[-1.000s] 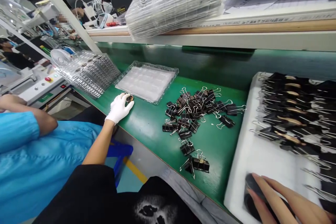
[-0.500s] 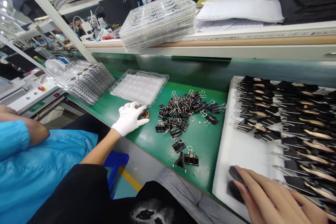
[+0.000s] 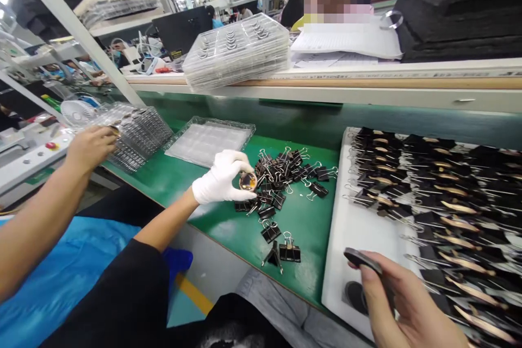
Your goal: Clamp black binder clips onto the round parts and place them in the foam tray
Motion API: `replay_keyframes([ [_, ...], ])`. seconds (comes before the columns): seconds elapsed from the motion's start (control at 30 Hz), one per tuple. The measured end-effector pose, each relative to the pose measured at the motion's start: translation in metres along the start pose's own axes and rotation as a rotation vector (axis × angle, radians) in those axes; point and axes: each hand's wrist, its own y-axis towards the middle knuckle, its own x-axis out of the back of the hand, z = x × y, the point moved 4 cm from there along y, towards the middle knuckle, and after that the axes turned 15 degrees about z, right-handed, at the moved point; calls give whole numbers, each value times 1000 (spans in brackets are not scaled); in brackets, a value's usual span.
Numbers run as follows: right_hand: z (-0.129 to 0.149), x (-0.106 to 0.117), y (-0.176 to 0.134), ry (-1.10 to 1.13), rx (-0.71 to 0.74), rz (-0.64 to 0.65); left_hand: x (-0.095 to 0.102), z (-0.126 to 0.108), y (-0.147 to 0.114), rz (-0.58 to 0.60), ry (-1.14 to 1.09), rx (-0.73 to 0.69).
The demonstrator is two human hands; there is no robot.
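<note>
My left hand (image 3: 220,178), in a white glove, pinches a small round part (image 3: 248,180) with a gold-coloured rim and a dark and orange inside. It is raised at the left edge of a heap of black binder clips (image 3: 281,166). Bare and at the lower right, my right hand (image 3: 408,307) grips a thin dark disc (image 3: 359,257) between thumb and fingers. Below that disc, another dark round piece (image 3: 355,296) lies on the white foam-like tray (image 3: 331,266). Rows of binder clips (image 3: 457,206) clamped on curved gold-edged pieces fill much of this tray.
A clear plastic tray (image 3: 210,138) lies on the green bench behind my left hand. At the left, a co-worker's hand (image 3: 92,147) holds a small round part by stacked clear trays (image 3: 142,136). A shelf (image 3: 367,87) with more trays (image 3: 240,51) runs across the back.
My left hand has lifted the round part off the bench and moved right. My right hand has raised a dark disc from the white tray. The co-worker's arm has reached in.
</note>
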Motion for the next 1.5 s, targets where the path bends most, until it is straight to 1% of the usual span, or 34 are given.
replay_keyframes([
  [0.03,9,0,6,-8,53,3,8,-17,13,-21,-22,-148],
  [0.1,28,-1,17,-6,159,-38,19,-52,38,-2,-58,-403],
  [0.17,42,-3,26,-55,208,-127,22,-84,59,59,-53,-578],
  [0.2,46,-5,30,-104,222,-174,22,-99,67,86,-43,-645],
  [0.27,49,-9,34,-196,243,-209,20,-121,78,105,-28,-744],
  [0.33,48,-14,37,-256,260,-170,18,-134,82,97,-29,-798],
  [0.4,46,-18,37,-267,270,-89,16,-139,83,81,-32,-816],
  [0.5,44,-25,36,-159,246,21,12,-136,83,88,-21,-801],
  [0.57,44,-28,36,-48,188,32,8,-136,81,94,-15,-786],
  [0.6,43,-29,36,18,132,6,7,-137,80,84,-14,-784],
  [0.67,36,-29,35,198,-41,-61,6,-140,77,43,-4,-789],
  [0.73,26,-32,34,444,-240,-66,7,-144,75,12,18,-817],
  [0.8,17,-34,32,661,-369,-29,10,-142,76,51,14,-845],
  [0.83,14,-34,32,734,-394,-25,12,-137,78,101,-7,-843],
  [0.87,10,-32,31,789,-402,-40,13,-129,81,168,-37,-814],
  [0.9,7,-30,30,832,-397,-66,15,-119,86,247,-60,-753],
  [0.97,1,-27,27,920,-356,-100,14,-94,94,404,-42,-548],
  [1.03,-2,-29,25,1024,-304,-100,11,-72,98,538,47,-331],
  [1.1,-3,-33,22,1096,-278,-100,8,-62,98,608,115,-191],
  [1.23,-3,-39,17,1079,-341,-122,-1,-66,94,646,216,-33],
  [1.27,-3,-40,17,1066,-358,-127,-4,-68,94,660,243,-6],
  [1.33,-3,-41,17,1051,-376,-126,-11,-70,95,695,254,-12],
  [1.43,-2,-42,17,1031,-377,-79,-15,-69,100,722,173,-121],
  [1.5,-1,-43,18,1013,-379,-38,-13,-70,102,715,76,-207],
])
